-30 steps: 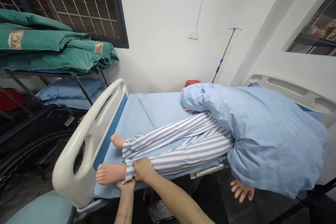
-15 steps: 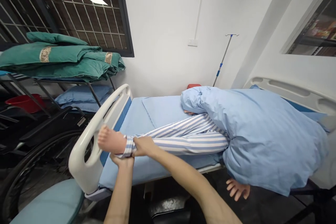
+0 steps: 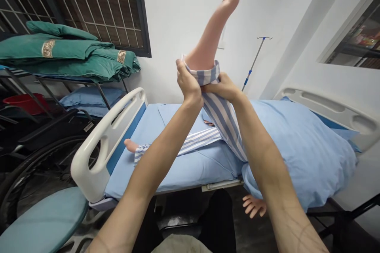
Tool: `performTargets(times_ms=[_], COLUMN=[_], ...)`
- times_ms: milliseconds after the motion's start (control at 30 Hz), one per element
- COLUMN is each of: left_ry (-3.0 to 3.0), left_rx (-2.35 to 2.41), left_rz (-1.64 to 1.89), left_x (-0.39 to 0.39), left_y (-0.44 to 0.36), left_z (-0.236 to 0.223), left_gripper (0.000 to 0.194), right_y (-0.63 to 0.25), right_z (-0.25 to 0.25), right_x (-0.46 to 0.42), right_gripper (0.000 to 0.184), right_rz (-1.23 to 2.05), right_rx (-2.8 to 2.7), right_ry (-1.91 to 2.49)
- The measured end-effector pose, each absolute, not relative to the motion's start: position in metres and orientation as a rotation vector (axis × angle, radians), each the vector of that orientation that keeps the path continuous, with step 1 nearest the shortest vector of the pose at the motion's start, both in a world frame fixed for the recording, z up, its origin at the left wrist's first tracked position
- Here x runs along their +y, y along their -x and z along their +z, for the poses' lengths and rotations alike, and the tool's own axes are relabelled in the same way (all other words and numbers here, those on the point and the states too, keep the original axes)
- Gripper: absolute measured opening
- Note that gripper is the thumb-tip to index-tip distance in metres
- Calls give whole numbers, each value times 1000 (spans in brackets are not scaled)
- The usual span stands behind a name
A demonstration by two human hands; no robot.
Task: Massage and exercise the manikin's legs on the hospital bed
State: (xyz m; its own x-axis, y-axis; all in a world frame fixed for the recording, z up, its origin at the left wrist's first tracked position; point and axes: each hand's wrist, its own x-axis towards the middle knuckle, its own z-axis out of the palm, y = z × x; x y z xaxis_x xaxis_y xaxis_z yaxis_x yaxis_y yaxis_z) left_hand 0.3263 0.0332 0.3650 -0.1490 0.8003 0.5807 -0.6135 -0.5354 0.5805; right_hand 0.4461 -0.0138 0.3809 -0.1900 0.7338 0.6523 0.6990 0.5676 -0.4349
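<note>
A manikin in blue-and-white striped trousers lies on the bed, its upper body hidden by a light blue quilt (image 3: 308, 154). One manikin leg (image 3: 221, 110) is lifted high over the mattress, its bare foot (image 3: 215, 31) pointing up and right. My left hand (image 3: 189, 85) wraps the left side of this leg at the trouser cuff. From the right, my right hand (image 3: 227, 87) grips the same leg just below the cuff. The other manikin leg (image 3: 200, 141) lies along the sheet. A manikin hand (image 3: 253, 205) hangs past the bed's near side.
The white footboard (image 3: 89, 158) stands at the left, beside a teal round stool (image 3: 44, 221) and a wheelchair (image 3: 38, 170). Folded green covers (image 3: 80, 61) lie on a rack under the barred window. An IV pole (image 3: 253, 63) rises behind the bed.
The near leg has gone from low by the footboard to high above the bed, swinging right, with both my hands still on it. The other leg now shows on the sheet.
</note>
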Motion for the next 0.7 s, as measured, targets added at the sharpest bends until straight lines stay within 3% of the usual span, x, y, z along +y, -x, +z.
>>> performTargets(times_ms=[133,233,333,533,700], left_ry=[-1099,-954,-786,-471,-278], left_rx=[183,197,273,453,684], left_rz=[1852,1864,1862,1866,1740], left_x=[45,41,33,15,-4], left_y=[-323,-288,-239,-145,-91], left_z=[358,336,299,182,64], left_gripper=[64,63,59,47,41], right_y=[-453,-419,-365,-266,-214], right_z=[369,351,323,223,129], right_x=[4,13,11,0,-3], right_gripper=[57,47,49,56,50], right_rz=[2,126,215,129,220], right_rx=[-1863,-1982,-2118,-2350,-2517], right_ry=[1162,1129,1171,1409,1533])
